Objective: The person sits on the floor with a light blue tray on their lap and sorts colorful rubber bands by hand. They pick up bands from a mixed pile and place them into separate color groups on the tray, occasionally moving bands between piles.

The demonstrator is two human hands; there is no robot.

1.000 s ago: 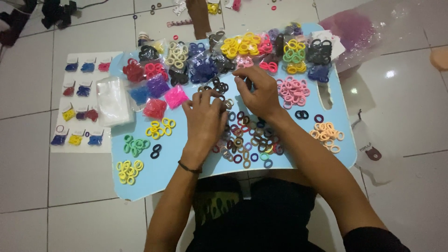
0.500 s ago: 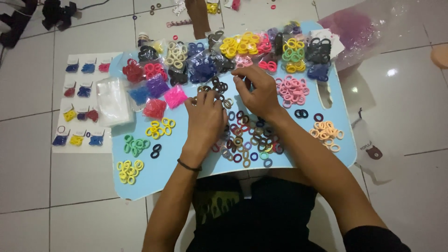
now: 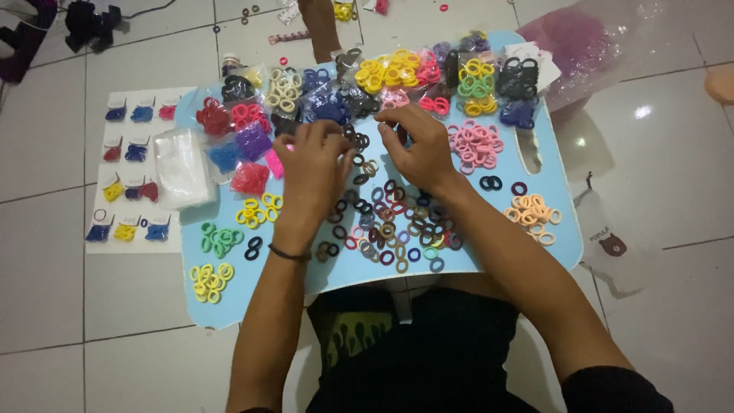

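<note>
A light blue lap board (image 3: 306, 294) lies across my knees, covered with small hair ties sorted by colour. A mixed pile of hair ties (image 3: 397, 229) sits in its middle. My left hand (image 3: 313, 168) rests at the pile's upper left, fingers curled on dark hair ties (image 3: 357, 141). My right hand (image 3: 419, 147) is just to the right, fingertips pinched together close to the left fingers. What the right fingers hold is too small to tell.
Sorted heaps ring the hands: yellow ties (image 3: 390, 73), pink ties (image 3: 475, 144), peach ties (image 3: 531, 214), green ties (image 3: 218, 239), and bagged ties (image 3: 246, 141). A stack of clear bags (image 3: 182, 168) and carded ties on a white sheet (image 3: 126, 176) lie on the tiled floor at the left.
Both hands stay over the top of the mixed pile. Only the fingers have shifted a little.
</note>
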